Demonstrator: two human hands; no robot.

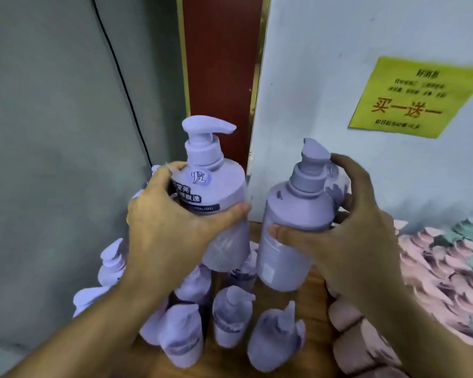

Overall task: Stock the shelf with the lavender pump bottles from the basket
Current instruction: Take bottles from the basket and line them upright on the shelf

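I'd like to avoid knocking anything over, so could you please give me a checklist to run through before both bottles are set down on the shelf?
1. Left hand grip on its lavender pump bottle: ok, fingers wrap the body.
2. Right hand grip on the second pump bottle: ok, thumb in front, fingers behind.
3. Left bottle's label facing out: ok, the printed front faces the camera.
4. Right bottle's label facing out: not ok, its plain back shows.
5. Free spot on the wooden shelf: cannot tell, standing bottles crowd the front.
6. Clearance from the pink packs: ok, they lie off to the right.
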